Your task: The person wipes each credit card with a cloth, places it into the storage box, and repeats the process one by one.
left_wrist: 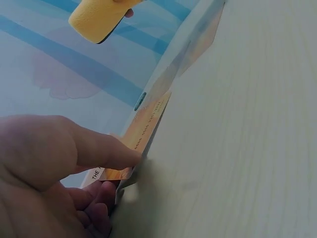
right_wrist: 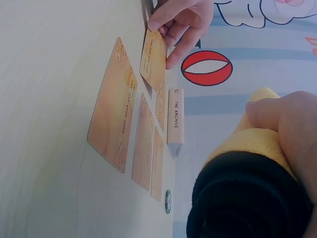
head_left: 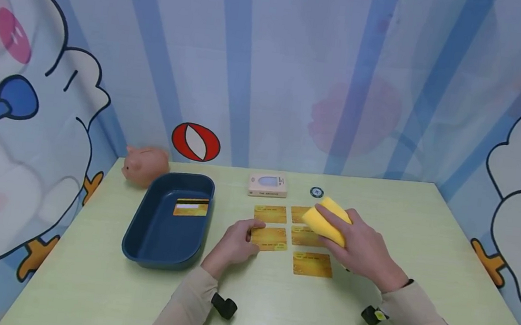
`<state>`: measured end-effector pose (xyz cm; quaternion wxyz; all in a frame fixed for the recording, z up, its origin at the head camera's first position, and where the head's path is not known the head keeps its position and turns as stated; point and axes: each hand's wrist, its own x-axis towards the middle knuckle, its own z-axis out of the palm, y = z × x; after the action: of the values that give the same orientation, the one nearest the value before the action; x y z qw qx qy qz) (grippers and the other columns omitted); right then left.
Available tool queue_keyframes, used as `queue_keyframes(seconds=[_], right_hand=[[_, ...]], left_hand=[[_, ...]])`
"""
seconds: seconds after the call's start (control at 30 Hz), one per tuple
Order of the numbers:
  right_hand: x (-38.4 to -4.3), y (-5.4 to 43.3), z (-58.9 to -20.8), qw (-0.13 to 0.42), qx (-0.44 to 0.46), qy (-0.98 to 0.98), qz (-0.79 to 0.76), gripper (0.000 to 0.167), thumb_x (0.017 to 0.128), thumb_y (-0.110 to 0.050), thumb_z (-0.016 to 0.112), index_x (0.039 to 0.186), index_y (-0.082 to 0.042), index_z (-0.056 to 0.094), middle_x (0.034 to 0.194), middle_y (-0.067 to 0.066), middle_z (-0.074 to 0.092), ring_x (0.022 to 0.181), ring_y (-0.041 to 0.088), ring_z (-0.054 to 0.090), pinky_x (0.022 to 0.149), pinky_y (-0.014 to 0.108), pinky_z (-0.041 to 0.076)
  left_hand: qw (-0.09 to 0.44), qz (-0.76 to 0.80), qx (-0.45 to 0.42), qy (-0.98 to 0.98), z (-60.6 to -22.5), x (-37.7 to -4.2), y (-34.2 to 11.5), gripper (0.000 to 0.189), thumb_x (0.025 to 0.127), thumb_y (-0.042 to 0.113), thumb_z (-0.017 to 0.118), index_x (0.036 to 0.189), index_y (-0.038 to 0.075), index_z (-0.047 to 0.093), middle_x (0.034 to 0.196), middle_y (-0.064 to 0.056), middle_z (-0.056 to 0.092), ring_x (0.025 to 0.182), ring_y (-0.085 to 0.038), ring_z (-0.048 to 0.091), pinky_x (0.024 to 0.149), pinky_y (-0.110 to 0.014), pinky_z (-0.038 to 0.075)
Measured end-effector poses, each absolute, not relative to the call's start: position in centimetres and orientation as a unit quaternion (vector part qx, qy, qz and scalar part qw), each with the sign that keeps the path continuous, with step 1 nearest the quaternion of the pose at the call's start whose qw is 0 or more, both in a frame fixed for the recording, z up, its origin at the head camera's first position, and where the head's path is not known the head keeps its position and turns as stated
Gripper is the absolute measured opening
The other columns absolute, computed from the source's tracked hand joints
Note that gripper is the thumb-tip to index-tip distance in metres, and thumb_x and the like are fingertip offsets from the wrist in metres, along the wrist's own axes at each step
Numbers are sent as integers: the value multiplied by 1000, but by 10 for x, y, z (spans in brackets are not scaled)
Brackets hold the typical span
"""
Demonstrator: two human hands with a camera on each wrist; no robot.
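Note:
Between thumb and fingers, my left hand (head_left: 235,243) pinches the near left edge of a gold bank card (head_left: 272,239). That edge is tilted up off the table in the right wrist view. My right hand (head_left: 368,248) holds a folded yellow cloth (head_left: 326,221) with a black side, raised above the right-hand cards. Its black side (right_wrist: 247,193) faces the right wrist camera. Other gold cards lie flat around: one at the back left (head_left: 270,214), one at the front right (head_left: 313,264), and two partly hidden by the cloth.
Left of the cards stands a dark blue tray (head_left: 125,241) with one gold card (head_left: 191,207) inside, stripe side up. Behind it sits a pink piggy bank (head_left: 145,166). A small pale box (head_left: 267,185) and a round disc (head_left: 316,192) lie near the back edge.

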<state>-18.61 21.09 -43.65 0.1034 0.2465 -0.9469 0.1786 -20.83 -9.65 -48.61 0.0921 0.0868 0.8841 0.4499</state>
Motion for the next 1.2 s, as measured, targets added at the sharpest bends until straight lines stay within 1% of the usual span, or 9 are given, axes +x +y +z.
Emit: queue_keyframes(seconds=[0.23, 0.37, 0.47, 0.53, 0.63, 0.7, 0.9, 1.07, 1.2], right_hand=[[-187, 210, -436, 99, 245, -948, 177, 72, 97, -37, 76, 161, -35, 43, 110, 17, 54, 62, 12, 45, 50, 28, 42], [-187, 210, -436, 97, 246, -949, 175, 72, 97, -36, 76, 161, -35, 43, 110, 17, 54, 62, 12, 46, 50, 28, 42], [-187, 210, -435, 100, 247, -948, 174, 72, 97, -37, 75, 161, -35, 43, 109, 17, 54, 62, 13, 45, 50, 28, 42], [-187, 209, -435, 102, 249, -947, 174, 71, 98, -38, 75, 161, -35, 43, 108, 16, 53, 62, 13, 45, 50, 27, 42], [-187, 209, -434, 102, 250, -947, 175, 71, 98, -39, 74, 161, -35, 42, 109, 16, 53, 61, 12, 46, 49, 27, 42], [-187, 209, -434, 102, 251, -946, 176, 71, 98, -39, 74, 162, -36, 42, 109, 16, 53, 60, 11, 45, 49, 27, 41], [-188, 205, -431, 120, 261, -941, 177, 72, 97, -37, 75, 161, -37, 42, 109, 15, 54, 61, 12, 44, 49, 27, 40], [-188, 199, -429, 130, 273, -937, 175, 72, 96, -37, 76, 160, -37, 44, 107, 14, 54, 62, 13, 43, 49, 26, 40], [-187, 193, -426, 131, 278, -936, 174, 71, 96, -37, 76, 160, -37, 45, 107, 14, 53, 64, 13, 44, 50, 26, 40]], left_hand=[[107, 463, 94, 875, -479, -206, -100, 55, 86, -9, 70, 140, 0, 63, 113, -13, 64, 95, -23, 57, 79, -30, 45], [115, 474, 97, 868, -475, -204, -102, 57, 86, -11, 68, 142, -2, 61, 119, -16, 66, 97, -23, 60, 81, -31, 48], [124, 492, 97, 856, -473, -204, -102, 58, 86, -13, 66, 143, -5, 59, 122, -19, 67, 95, -21, 61, 76, -27, 50], [132, 508, 93, 846, -472, -204, -102, 58, 87, -13, 66, 144, -6, 57, 122, -20, 67, 89, -20, 63, 68, -26, 50], [145, 540, 76, 826, -470, -203, -101, 59, 90, -12, 65, 147, -4, 55, 121, -21, 68, 81, -20, 65, 57, -25, 48], [143, 556, 66, 816, -469, -203, -101, 59, 92, -10, 65, 149, -1, 54, 121, -21, 68, 77, -21, 66, 54, -25, 47], [88, 585, 65, 803, -465, -204, -99, 58, 90, -10, 66, 146, 1, 59, 135, -21, 56, 83, -18, 67, 63, -25, 51], [71, 604, 62, 791, -460, -204, -98, 58, 88, -11, 66, 145, 1, 60, 138, -23, 55, 82, -21, 68, 65, -24, 53], [68, 617, 58, 782, -459, -204, -98, 59, 87, -11, 66, 144, 2, 61, 135, -21, 59, 84, -20, 68, 70, -25, 55]])
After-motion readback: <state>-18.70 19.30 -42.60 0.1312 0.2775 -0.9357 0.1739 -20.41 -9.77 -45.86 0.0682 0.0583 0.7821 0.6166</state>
